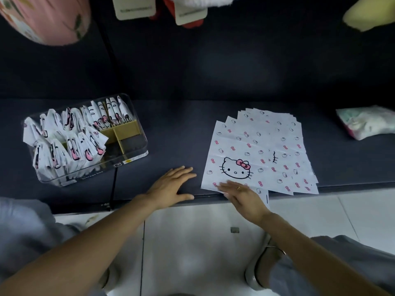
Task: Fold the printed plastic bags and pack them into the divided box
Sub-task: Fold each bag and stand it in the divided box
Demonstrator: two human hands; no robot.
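Observation:
A fanned stack of flat white plastic bags (263, 150), printed with pink bows and a cat face, lies on the dark bench at the right. My right hand (241, 196) rests with straight fingers on the near edge of the top bag. Flat on the bench to the left of the stack lies my left hand (173, 188), fingers spread, holding nothing. A clear divided box (136, 146) stands at the left, most of its compartments filled with several folded bags (66, 142). Its right compartments, with tan dividers, hold none.
A dark padded backrest rises behind the bench. A soft packet in clear wrap (367, 121) lies at the far right. A pink cushion (47, 18) and hanging tags (134, 7) are above. White floor tiles and my knees are below the bench's front edge.

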